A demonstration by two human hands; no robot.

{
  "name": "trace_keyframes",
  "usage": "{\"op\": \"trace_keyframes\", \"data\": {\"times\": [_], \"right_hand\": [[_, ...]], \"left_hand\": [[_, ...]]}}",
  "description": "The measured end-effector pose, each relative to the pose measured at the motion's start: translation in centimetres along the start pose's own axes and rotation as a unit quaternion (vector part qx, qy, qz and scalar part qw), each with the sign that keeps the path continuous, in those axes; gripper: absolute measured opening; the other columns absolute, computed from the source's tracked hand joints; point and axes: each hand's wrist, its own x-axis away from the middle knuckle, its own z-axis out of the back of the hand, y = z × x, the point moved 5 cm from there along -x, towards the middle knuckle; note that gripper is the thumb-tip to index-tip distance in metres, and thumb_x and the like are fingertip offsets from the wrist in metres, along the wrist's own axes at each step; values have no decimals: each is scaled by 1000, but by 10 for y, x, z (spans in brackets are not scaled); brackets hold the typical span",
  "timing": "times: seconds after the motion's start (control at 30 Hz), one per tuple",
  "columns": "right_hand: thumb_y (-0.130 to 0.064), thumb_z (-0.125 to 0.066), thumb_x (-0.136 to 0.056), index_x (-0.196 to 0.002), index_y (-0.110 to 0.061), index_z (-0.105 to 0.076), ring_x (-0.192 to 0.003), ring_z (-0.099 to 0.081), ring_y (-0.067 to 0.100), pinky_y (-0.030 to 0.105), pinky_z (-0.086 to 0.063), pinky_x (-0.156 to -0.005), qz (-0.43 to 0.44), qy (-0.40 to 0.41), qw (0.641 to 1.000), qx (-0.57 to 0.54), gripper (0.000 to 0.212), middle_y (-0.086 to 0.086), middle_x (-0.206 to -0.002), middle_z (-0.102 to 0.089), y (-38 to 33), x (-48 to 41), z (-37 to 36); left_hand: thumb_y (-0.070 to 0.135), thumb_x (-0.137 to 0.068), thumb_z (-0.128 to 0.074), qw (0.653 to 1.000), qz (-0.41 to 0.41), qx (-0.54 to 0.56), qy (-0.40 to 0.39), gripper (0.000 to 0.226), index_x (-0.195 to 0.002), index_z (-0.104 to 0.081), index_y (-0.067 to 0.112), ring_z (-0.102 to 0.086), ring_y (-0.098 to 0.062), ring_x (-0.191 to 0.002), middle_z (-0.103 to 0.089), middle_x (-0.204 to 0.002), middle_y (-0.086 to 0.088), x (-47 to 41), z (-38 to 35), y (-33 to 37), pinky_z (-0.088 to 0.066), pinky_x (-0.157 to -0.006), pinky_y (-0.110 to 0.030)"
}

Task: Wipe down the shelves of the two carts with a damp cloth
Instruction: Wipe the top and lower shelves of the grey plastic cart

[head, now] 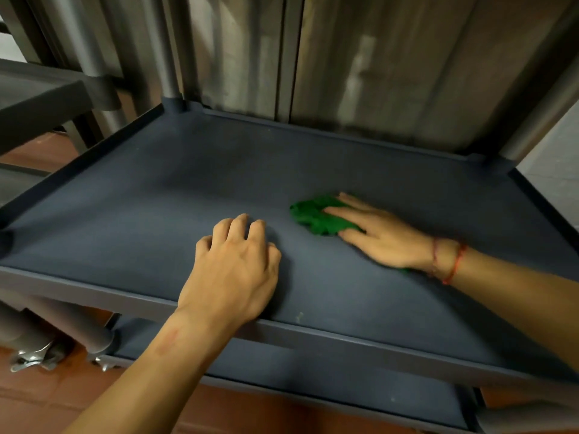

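In the head view, the dark blue-grey shelf (pixel 188 170) of the cart carried both hands. The right hand (pixel 382 233) lay flat with straight fingers, pressing the green cloth (pixel 313 219) onto the shelf, right of its middle. The left hand (pixel 235 267) rested near the cloth but apart from it, fingers loosely bent, grasping nothing. A red thread (pixel 454 261) circled the right wrist. 1 lower shelf (pixel 313 380) showed beneath, and a 2nd cart (pixel 37 101) stood at the left edge.
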Motion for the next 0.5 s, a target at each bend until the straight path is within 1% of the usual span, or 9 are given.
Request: {"op": "trace_keyframes", "data": {"times": [0.03, 0.1, 0.2, 0.27, 0.37, 0.43, 0.47, 0.5], "right_hand": [[-35, -48, -97, -148, -18, -44, -149, -18, 18, 8, 1, -117, 29, -13, 999, -7, 54, 12, -159, -32, -14, 15, -3], [-40, -44, -95, -146, -21, -48, -150, -17, 16, 17, -2, -121, 74, -45, 996, -14, 55, 8, -159, -31, -40, 48, -8], [-42, -38, -94, -148, -33, -44, -153, -3, 5, 25, 1, -124, 77, -108, 990, -39, 55, -5, -164, -18, -63, 94, -11], [-45, -34, -94, -150, -36, -38, -151, 3, 0, 28, 1, -125, 65, -119, 990, -42, 56, -10, -165, -14, -69, 110, -7], [-56, -27, -96, -155, -44, -21, -151, 10, -1, 31, 3, -125, 24, -117, 993, 12, 61, -12, -167, -3, -70, 122, -2], [-68, -22, -95, -154, -50, -7, -151, 11, 2, 32, 7, -124, -12, -101, 994, 47, 64, -10, -167, 2, -67, 134, 5], [-73, -18, -93, -154, -51, -7, -152, 7, 4, 33, 6, -124, -42, -72, 995, 59, 65, -8, -167, -1, -60, 142, 11], [-76, -13, -92, -154, -50, -13, -153, 0, 8, 35, 2, -124, -81, -26, 994, 72, 67, -5, -167, -8, -50, 152, 19]], "left_hand": [[42, -93, -20, 1000, -3, -3, -2, 54, -129, -50, 15, -40, -30, -130, -47, -142, -5, -1, -1, 0, -39, -98, -49], [44, -92, -18, 1000, -12, -7, -9, 56, -129, -50, 16, -41, -31, -130, -46, -142, -5, -1, -1, 1, -39, -97, -50], [44, -91, -20, 999, -25, -11, -24, 58, -134, -48, 17, -40, -29, -132, -45, -145, -3, -1, -2, 2, -36, -99, -51], [46, -91, -20, 999, -37, -9, -28, 60, -135, -49, 18, -40, -28, -133, -46, -146, -2, -1, -3, 3, -35, -100, -52], [49, -89, -19, 998, -50, 8, -44, 63, -135, -50, 20, -38, -27, -134, -46, -146, 0, -2, -3, 4, -34, -103, -54], [52, -89, -23, 996, -70, 43, -35, 62, -133, -54, 20, -40, -29, -133, -50, -143, -1, -3, -1, 5, -36, -103, -54], [53, -89, -27, 992, -100, 71, -23, 61, -131, -58, 20, -43, -30, -132, -53, -140, -3, -5, 2, 9, -37, -104, -53], [54, -90, -31, 984, -143, 106, -16, 59, -129, -61, 21, -46, -28, -130, -56, -137, -3, -6, 6, 17, -39, -107, -49]]}}
